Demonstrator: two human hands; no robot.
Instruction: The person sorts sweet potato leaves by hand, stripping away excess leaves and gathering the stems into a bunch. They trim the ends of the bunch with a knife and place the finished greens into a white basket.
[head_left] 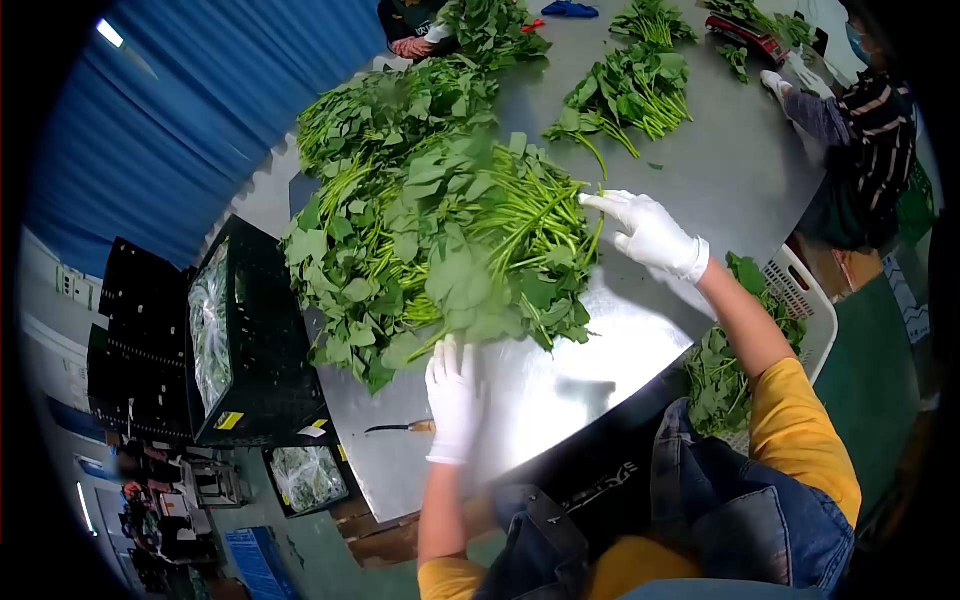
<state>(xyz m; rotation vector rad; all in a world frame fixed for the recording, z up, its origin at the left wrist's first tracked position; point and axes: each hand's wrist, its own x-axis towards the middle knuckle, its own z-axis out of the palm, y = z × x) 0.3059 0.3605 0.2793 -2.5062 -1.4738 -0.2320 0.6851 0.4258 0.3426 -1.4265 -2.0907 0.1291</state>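
Observation:
A big heap of leafy green stems (430, 240) lies on the metal table (630, 330) in front of me. My left hand (455, 405), in a white glove, is at the heap's near edge with its fingers stretched out against the leaves. My right hand (655, 238), also gloved in white, reaches to the cut stem ends on the heap's right side; its fingers are extended and touch or nearly touch them. A small curved knife (400, 427) with a wooden handle lies just left of my left hand, its handle end partly hidden.
Smaller bunches of greens (635, 95) lie farther back. A white basket (815, 305) of greens stands by my right side. Black crates (265, 340) stand left of the table. One co-worker (870, 130) is at the right near a red scale (745, 38); another person's hands (412, 47) show at the far end.

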